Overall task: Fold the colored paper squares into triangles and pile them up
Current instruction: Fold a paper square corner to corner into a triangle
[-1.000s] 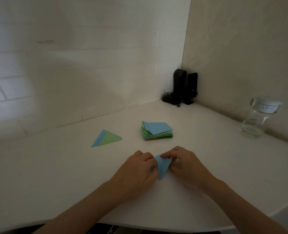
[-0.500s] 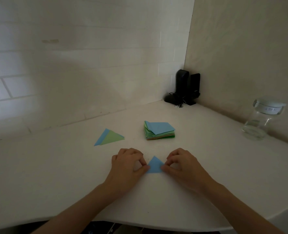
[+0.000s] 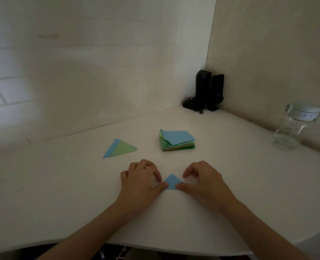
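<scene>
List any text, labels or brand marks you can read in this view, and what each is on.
No text here can be read.
Glass jar: a white label under its lid, print too blurred to read.
Black speakers: a faint mark on the right one, too small to read.
Colored paper stack: no print visible.

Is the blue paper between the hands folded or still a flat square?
Folded: the blue paper shows a triangle, both thumbs pressing its corners.
</scene>
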Tool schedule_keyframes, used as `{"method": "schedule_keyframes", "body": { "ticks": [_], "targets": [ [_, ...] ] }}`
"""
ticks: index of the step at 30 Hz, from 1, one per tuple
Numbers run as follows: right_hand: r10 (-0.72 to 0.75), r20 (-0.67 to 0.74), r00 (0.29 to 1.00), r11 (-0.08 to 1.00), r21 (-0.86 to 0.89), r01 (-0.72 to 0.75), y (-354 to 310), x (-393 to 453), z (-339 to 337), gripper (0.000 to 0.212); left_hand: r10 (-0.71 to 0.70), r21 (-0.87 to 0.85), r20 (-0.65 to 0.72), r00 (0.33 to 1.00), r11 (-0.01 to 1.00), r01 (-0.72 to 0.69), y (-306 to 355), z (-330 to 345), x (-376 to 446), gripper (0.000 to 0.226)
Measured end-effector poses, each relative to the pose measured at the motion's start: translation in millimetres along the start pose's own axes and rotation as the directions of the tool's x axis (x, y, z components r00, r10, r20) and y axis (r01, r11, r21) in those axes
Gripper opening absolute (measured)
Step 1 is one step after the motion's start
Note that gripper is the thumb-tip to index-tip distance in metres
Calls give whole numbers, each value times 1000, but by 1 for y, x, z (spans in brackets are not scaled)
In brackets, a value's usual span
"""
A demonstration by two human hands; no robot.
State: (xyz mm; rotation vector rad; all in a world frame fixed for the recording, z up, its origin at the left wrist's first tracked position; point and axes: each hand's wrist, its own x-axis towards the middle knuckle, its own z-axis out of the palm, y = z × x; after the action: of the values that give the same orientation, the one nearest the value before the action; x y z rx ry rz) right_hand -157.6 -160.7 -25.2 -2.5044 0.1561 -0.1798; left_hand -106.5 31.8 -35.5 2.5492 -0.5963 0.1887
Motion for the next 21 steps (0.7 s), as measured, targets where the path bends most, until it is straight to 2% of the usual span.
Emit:
{"method": "schedule_keyframes", "body": {
  "ticks": [6,10,13,15,18,21],
  "targets": [
    [-2,66,998,1000,24,0,2,0,-8,20,12,-79,23,1000,997,-10,-3,-10,-3,12],
    [43,19,999,999,-11,-43,-2,-2,-11,18,52,-88,6,999,995,-51,-3,-11,-6,12],
    [131,-3,991,986,-100,-131,-9,0,-5,34,137,-58,-50,989,988,-140,7,-2,-9,21],
    [152,10,988,978,-147,-148,-14,2,-4,38,160,-39,-36,987,986,-161,16,2,-10,32],
    [162,39,986,982,-108,-157,-20,1,-7,27,116,-77,14,993,990,-114,22,2,-5,46],
    [76,21,997,994,-74,-74,-18,-5,-5,18,56,-136,62,997,990,-48,21,-2,1,51]
  ]
}}
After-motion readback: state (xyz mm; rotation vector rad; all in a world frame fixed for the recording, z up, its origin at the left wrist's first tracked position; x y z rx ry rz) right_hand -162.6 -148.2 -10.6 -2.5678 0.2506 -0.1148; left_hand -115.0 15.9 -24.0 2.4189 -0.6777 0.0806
